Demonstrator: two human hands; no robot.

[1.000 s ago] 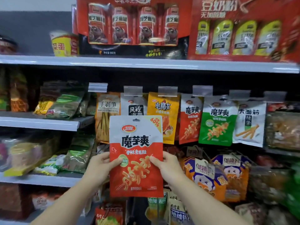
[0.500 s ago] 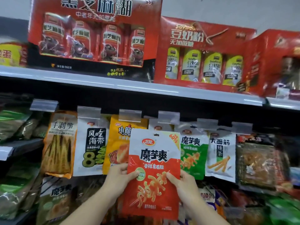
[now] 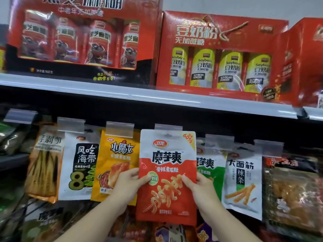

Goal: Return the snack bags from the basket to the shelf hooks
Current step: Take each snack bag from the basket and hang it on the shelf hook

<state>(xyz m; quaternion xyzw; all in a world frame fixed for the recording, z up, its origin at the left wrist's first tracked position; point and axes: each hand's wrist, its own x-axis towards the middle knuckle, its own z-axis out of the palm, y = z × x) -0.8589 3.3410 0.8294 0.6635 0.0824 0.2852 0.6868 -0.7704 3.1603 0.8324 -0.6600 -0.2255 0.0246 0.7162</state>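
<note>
hands, left (image 3: 130, 185) and right (image 3: 199, 186), pinch red snack bag (image 3: 167, 177) upright before hanging bags.

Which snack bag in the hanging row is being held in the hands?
The red-and-white konjac bag, gripped at both edges by the left hand and right hand; the other bags hang untouched.

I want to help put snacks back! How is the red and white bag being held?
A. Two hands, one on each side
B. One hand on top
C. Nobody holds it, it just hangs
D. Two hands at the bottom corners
A: the left hand and right hand pinch the red and white bag at its side edges, about halfway up.
</note>
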